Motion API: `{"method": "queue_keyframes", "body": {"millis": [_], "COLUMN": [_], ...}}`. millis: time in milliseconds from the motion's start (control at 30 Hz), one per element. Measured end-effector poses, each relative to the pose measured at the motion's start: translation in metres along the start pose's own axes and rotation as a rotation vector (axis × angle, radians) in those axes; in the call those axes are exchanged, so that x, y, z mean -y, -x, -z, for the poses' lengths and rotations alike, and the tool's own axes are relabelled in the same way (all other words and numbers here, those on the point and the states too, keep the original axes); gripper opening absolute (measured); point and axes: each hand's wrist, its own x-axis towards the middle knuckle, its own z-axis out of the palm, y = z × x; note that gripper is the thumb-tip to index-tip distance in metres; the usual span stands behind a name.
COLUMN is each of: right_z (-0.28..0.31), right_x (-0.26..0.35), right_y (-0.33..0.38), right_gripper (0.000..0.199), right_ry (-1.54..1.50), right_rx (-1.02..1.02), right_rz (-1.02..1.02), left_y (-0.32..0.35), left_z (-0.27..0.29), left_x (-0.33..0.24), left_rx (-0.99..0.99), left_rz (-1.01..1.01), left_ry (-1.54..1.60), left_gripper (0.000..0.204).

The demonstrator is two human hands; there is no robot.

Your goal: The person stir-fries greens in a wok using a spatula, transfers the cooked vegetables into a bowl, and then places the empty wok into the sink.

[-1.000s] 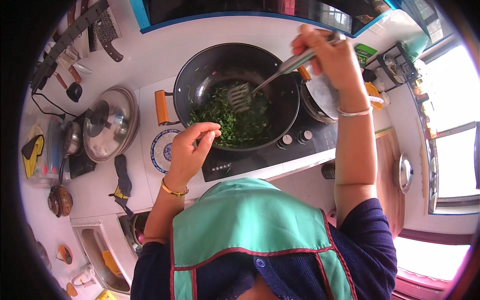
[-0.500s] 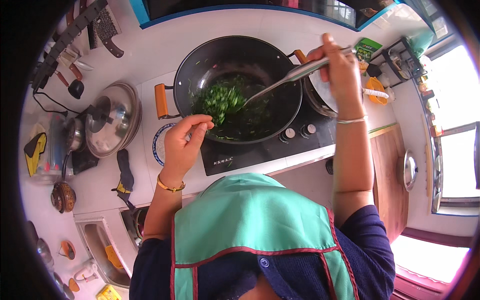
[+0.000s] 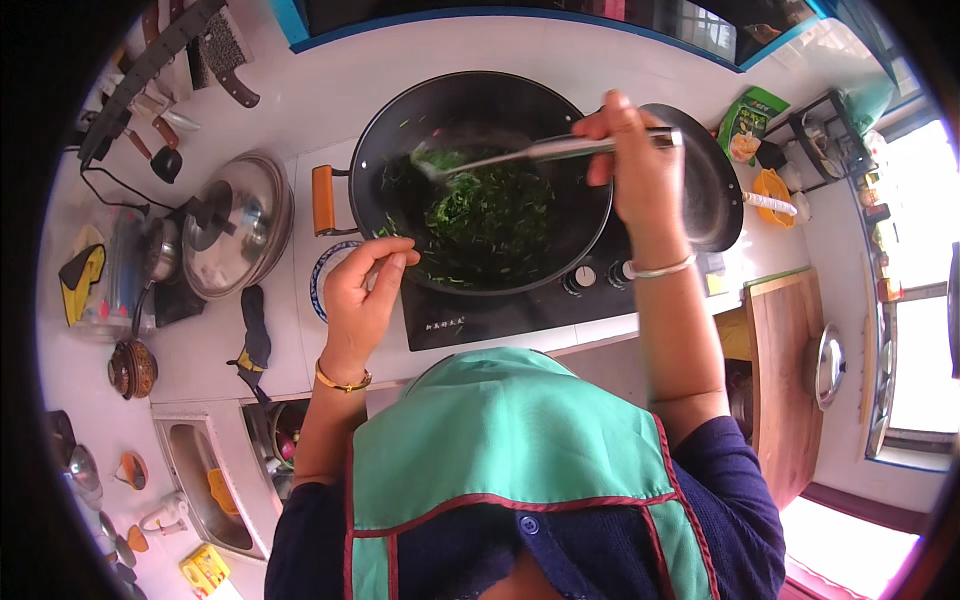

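A black wok (image 3: 560, 130) with an orange side handle stands on a black cooktop (image 3: 520, 310), and chopped green leaves (image 3: 490, 215) lie in it. My right hand (image 3: 630, 150) grips the long metal handle of a spatula (image 3: 500, 160), whose blade rests in the greens at the wok's back left. My left hand (image 3: 362, 290) hovers beside the wok's near left rim with its fingertips pinched together; I cannot make out anything held between them. Under that hand a blue-rimmed plate (image 3: 325, 275) shows partly.
A steel pot lid (image 3: 235, 225) lies left of the wok, and knives hang on the wall at top left. A second dark pan (image 3: 710, 180) sits right of the wok. A sink (image 3: 205, 480) lies at lower left, a wooden cabinet (image 3: 785, 380) at right.
The spatula's blade has moved from the wok's middle to its back left through the greens. My right hand has shifted left and my left hand has stayed by the wok's rim.
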Motion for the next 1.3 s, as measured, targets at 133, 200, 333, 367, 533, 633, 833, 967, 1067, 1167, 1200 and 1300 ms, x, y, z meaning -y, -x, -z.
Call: {"method": "queue_keyframes", "body": {"millis": [133, 200, 333, 367, 533, 633, 833, 967, 1067, 1167, 1200, 1300], "right_z": [0.054, 0.063, 0.025, 0.021, 0.013, 0.04, 0.003, -0.012, -0.036, -0.061, -0.077, -0.134], "right_x": [0.06, 0.076, 0.053, 0.035, 0.048, 0.061, -0.011, -0.042, -0.052, -0.085, -0.101, -0.141], "right_y": [-0.004, 0.003, 0.007, 0.004, 0.017, 0.027, 0.066, 0.124, 0.158, 0.205, 0.224, 0.255], "right_gripper": [0.039, 0.037, 0.011, 0.009, 0.01, 0.012, 0.015, 0.025, 0.047, 0.059, 0.054, 0.031], "right_ry": [0.11, 0.122, 0.584, 0.629, 0.441, 0.525, 0.641, 0.611, 0.555, 0.538, 0.304, 0.044], "right_rx": [0.149, 0.265, 0.366, 0.355, 0.463, 0.645, 0.674, 0.518, 0.26, -0.13, -0.179, 0.123], "right_rz": [-0.022, -0.09, 0.103, 0.319, 0.363, 0.386, 0.49, 0.342, 0.261, 0.087, -0.04, -0.498], "left_y": [0.001, -0.002, -0.008, -0.01, -0.008, 0.0, 0.005, 0.017, 0.027, 0.04, 0.044, 0.061], "left_z": [-0.001, -0.007, -0.018, -0.021, -0.022, -0.024, -0.019, 0.003, 0.018, 0.047, 0.058, 0.099], "left_x": [-0.002, 0.0, 0.0, -0.002, -0.001, 0.003, -0.001, 0.012, 0.033, 0.041, 0.047, 0.084], "left_rx": [-0.025, -0.021, 0.001, 0.005, -0.01, -0.035, 0.017, 0.042, 0.125, 0.239, 0.264, 0.35], "left_rz": [0.039, 0.032, -0.017, -0.023, -0.004, 0.009, -0.007, 0.073, 0.026, 0.044, 0.095, 0.131], "left_ry": [-0.042, -0.036, 0.034, 0.032, -0.013, 0.01, -0.008, 0.045, 0.091, 0.079, 0.123, 0.035], "left_gripper": [0.016, 0.016, 0.016, 0.016, 0.015, 0.015, 0.013, 0.014, 0.014, 0.014, 0.014, 0.014]}}
